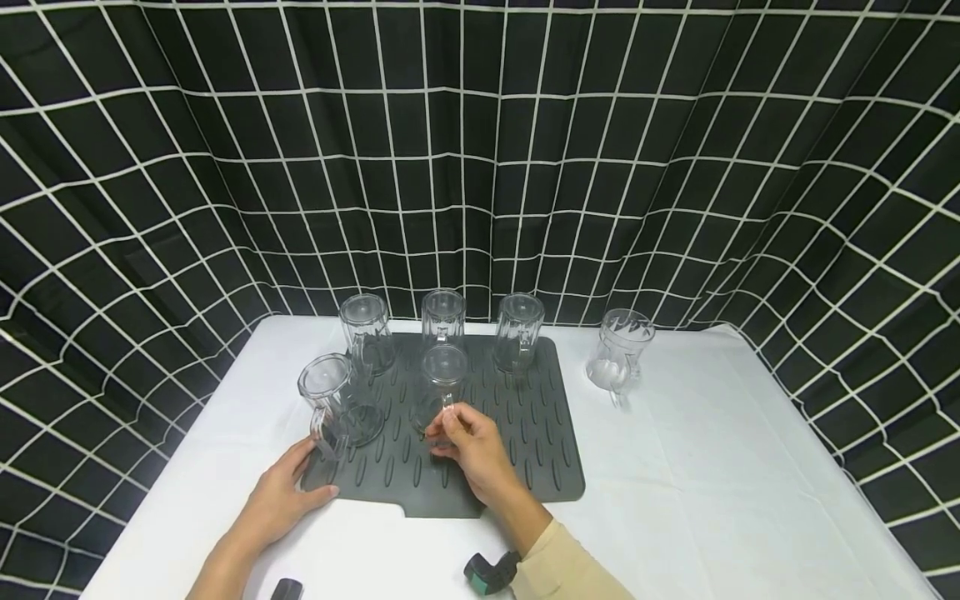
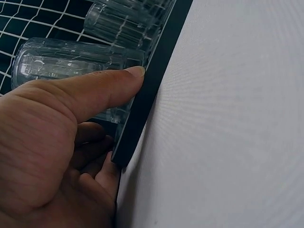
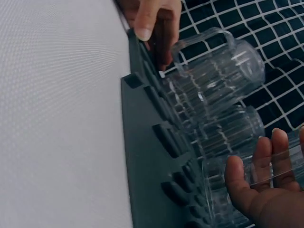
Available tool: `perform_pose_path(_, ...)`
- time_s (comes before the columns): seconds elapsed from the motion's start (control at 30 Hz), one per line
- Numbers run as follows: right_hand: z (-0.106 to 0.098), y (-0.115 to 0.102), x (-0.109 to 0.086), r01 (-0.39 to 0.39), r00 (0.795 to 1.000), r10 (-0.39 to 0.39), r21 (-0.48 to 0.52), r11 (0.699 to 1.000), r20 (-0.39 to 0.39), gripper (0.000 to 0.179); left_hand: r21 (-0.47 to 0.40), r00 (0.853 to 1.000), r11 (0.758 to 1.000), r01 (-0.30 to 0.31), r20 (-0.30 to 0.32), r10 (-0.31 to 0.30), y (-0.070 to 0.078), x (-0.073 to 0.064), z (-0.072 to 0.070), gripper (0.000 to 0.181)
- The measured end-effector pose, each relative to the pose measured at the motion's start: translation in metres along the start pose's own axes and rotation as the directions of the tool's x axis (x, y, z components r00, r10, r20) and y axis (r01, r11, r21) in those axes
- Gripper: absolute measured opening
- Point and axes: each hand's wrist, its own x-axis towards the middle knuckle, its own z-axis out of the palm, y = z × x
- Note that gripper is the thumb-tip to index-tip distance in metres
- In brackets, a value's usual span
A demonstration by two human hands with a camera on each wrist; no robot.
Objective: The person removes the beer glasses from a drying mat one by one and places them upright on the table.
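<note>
Several clear glass mugs stand upside down on a dark grey ribbed drying mat (image 1: 536,450). Near the mat's middle, my right hand (image 1: 472,450) pinches the handle of one glass mug (image 1: 444,371); whether its rim touches the mat I cannot tell. At the mat's front left corner rests my left hand (image 1: 277,496), thumb along the front edge and fingers by the left side. Just beyond those fingers is the front left mug (image 1: 330,383), its handle towards me. In the right wrist view, the right fingers (image 3: 280,156) lie about clear glass.
Along the back of the mat are three more mugs, at left (image 1: 365,329), middle (image 1: 442,312) and right (image 1: 519,329). Another glass mug (image 1: 621,350) stands on the white tablecloth (image 1: 712,467) to the right. A black grid-patterned curtain (image 1: 480,167) encloses the table's back and sides.
</note>
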Motion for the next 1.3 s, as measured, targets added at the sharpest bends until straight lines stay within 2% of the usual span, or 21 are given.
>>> perform_pose_path(0.2,-0.007,-0.014,-0.008,0.051,0.999,-0.051,-0.006,0.999,-0.011,0.034,-0.001,1.0,1.0,-0.013,0.0,0.013,0.004,-0.002,-0.002,0.094)
perform_pose_path(0.3,-0.012,-0.021,-0.013,0.074,0.997,-0.074,-0.017,0.997,-0.016,0.034,0.013,1.0,1.0,0.0,0.002,0.0,0.005,-0.004,-0.004,0.093)
perform_pose_path(0.53,-0.024,-0.037,-0.024,0.14,0.988,-0.143,-0.045,0.989,-0.056,0.032,0.047,0.994,0.993,0.106,0.02,-0.107,0.01,-0.023,-0.022,0.088)
perform_pose_path(0.63,-0.03,-0.043,-0.027,0.172,0.981,-0.175,-0.042,0.984,-0.083,0.031,0.035,0.988,0.988,0.153,0.018,-0.154,0.016,-0.034,-0.031,0.083)
perform_pose_path(0.7,-0.034,-0.047,-0.028,0.19,0.975,-0.193,-0.04,0.981,-0.107,0.03,0.009,0.987,0.987,0.159,0.019,-0.159,0.023,-0.039,-0.035,0.081)
perform_pose_path(0.8,-0.04,-0.051,-0.03,0.21,0.967,-0.213,-0.033,0.977,-0.137,0.029,-0.047,0.993,0.992,0.119,-0.005,-0.119,0.036,-0.044,-0.037,0.075)
perform_pose_path(0.9,-0.045,-0.055,-0.031,0.229,0.962,-0.232,-0.037,0.973,-0.145,0.03,-0.092,0.998,0.996,0.021,-0.052,-0.026,0.051,-0.044,-0.037,0.067)
perform_pose_path(1.0,-0.047,-0.058,-0.034,0.245,0.959,-0.249,-0.047,0.968,-0.133,0.029,-0.118,0.993,0.99,-0.079,-0.099,0.067,0.064,-0.043,-0.035,0.059)
perform_pose_path(1.07,-0.048,-0.06,-0.035,0.249,0.958,-0.254,-0.053,0.967,-0.132,0.029,-0.136,0.988,0.983,-0.122,-0.11,0.107,0.071,-0.042,-0.032,0.056)
perform_pose_path(1.13,-0.049,-0.061,-0.037,0.26,0.954,-0.267,-0.068,0.963,-0.139,0.029,-0.151,0.988,0.979,-0.133,-0.095,0.119,0.076,-0.04,-0.028,0.058)
perform_pose_path(1.3,-0.054,-0.066,-0.039,0.313,0.931,-0.328,-0.112,0.943,-0.16,0.025,-0.177,0.994,0.978,-0.109,-0.029,0.106,0.086,-0.035,-0.018,0.063)
